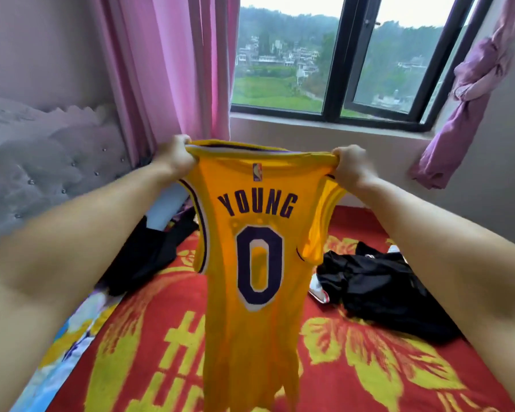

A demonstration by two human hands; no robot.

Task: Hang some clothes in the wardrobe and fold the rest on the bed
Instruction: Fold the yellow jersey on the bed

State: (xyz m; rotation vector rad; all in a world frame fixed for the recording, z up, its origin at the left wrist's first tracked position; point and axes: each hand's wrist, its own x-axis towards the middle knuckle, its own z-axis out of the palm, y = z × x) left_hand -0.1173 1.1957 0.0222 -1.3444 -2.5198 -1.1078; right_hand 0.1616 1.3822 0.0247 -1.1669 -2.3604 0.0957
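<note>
Gripping the jersey [250, 242] by its shoulders, left hand [175, 156] and right hand [350, 166] level. Long axis hangs straight down between both hands, hem near bed [369, 367] below.

Both arms out fwd, left hand [175, 154] & right hand [349, 165] fisted, raised

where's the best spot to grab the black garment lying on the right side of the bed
Probably its near lower edge, coming from above on the person's side. The black garment lies crumpled and flat on the red blanket, so a pinch on an outer fold should lift it.
</note>
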